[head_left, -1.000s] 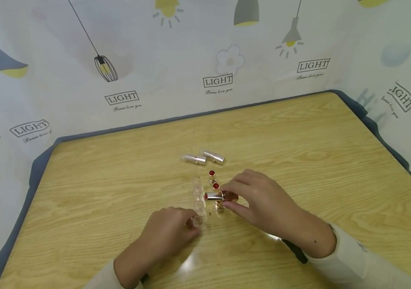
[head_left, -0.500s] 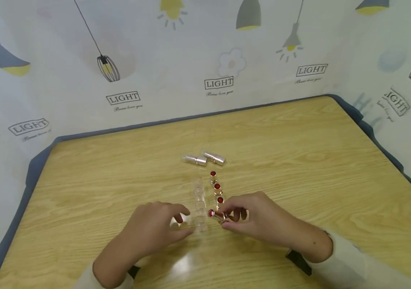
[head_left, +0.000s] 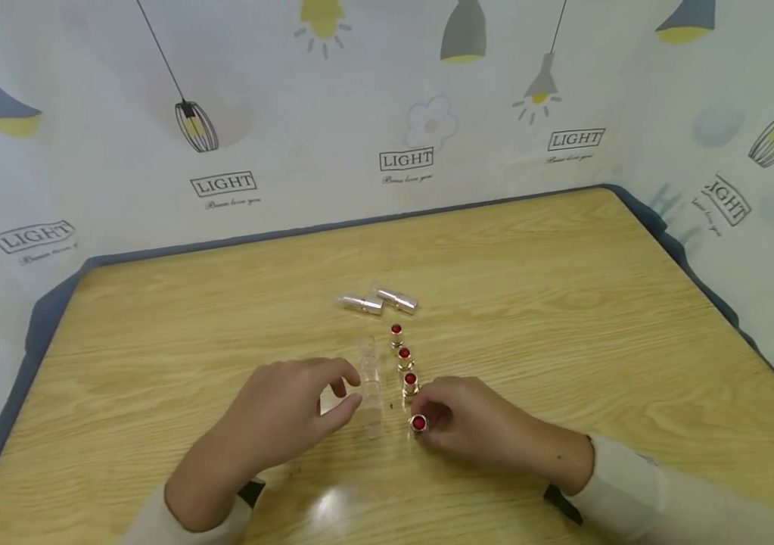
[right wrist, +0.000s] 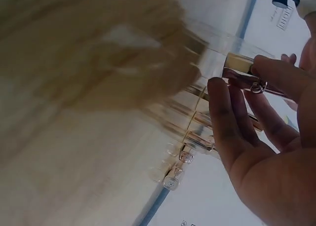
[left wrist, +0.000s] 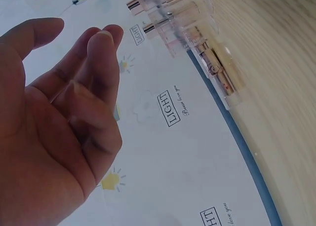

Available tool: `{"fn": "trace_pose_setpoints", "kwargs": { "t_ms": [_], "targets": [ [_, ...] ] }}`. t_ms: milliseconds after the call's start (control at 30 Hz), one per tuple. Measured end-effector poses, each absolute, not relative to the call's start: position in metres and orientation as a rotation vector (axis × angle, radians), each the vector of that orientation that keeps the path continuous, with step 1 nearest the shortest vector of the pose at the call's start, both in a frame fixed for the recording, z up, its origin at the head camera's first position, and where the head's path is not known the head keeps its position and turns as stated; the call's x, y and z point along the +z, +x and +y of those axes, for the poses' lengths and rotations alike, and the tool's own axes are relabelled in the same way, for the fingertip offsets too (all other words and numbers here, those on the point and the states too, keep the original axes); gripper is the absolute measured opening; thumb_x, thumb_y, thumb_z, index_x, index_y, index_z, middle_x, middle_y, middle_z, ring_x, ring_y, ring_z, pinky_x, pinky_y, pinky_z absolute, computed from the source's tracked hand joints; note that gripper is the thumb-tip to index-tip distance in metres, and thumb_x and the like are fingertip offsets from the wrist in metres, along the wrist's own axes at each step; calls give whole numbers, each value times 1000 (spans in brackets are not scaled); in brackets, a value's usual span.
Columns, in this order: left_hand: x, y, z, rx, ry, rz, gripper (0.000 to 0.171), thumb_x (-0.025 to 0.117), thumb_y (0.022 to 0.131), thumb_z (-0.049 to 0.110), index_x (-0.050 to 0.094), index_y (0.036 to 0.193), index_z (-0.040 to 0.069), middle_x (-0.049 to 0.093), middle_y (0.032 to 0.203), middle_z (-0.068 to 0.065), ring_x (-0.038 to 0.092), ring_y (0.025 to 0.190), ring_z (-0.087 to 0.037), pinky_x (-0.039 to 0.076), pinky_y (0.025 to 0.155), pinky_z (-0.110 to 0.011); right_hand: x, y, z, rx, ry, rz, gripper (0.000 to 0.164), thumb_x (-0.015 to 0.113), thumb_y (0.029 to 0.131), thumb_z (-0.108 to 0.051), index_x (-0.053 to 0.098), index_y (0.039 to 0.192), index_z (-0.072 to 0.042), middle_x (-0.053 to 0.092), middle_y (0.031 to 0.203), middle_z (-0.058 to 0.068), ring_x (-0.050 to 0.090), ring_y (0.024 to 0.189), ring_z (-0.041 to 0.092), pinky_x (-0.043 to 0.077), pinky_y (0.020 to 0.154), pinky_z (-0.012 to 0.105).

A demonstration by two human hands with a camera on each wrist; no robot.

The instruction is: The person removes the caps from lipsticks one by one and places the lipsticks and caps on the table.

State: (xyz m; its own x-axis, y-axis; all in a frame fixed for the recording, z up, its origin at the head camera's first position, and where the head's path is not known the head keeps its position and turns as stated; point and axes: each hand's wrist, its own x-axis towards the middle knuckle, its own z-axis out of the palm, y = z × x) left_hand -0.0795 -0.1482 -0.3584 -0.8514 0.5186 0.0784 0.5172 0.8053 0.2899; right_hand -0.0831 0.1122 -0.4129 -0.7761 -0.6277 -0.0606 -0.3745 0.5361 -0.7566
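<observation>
Red tops the tube (head_left: pixel 418 424) you pinch, roughly upright, between the thumb and fingers of your right hand (head_left: pixel 478 425). Your left hand (head_left: pixel 284 409) has its thumb and fingers parted, just beside the clear caps (head_left: pixel 373 424), which run in a row between your hands. Three more tubes (head_left: pixel 405 356) stand in line beyond your right fingertips. Farther past both hands, two silver tubes (head_left: pixel 368 306) lie on the tabletop (head_left: pixel 529 280).

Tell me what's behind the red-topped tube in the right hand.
Three more red-topped tubes in a row, then two lying tubes. The table its body covers is hidden.
</observation>
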Motion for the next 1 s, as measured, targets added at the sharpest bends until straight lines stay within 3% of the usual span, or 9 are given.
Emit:
{"fn": "trace_pose_setpoints", "kwargs": {
  "t_ms": [333,867,1000],
  "targets": [
    [-356,-81,-145,504,867,2972,15,67,94,36,73,103,25,71,85,16,39,48,7,34,47,-18,-413,-88,109,-1006,-819,2571,11,79,84,-13,72,92,-16,62,77,-12,53,64,4,46,57,20],
    [-357,-83,-145,507,833,2966,13,67,94,35,72,101,26,69,84,16,39,49,6,35,48,-19,-416,-92,110,-951,-783,2575,13,82,83,-19,73,92,-16,63,76,-10,54,65,3,47,59,20],
    [-360,-84,-145,501,832,2969,12,67,94,35,72,101,26,68,82,16,38,49,5,35,48,-19,-412,-94,118,-882,-776,2551,17,81,83,-19,75,99,-14,66,83,-7,55,70,6,47,64,21]
  ]
}}
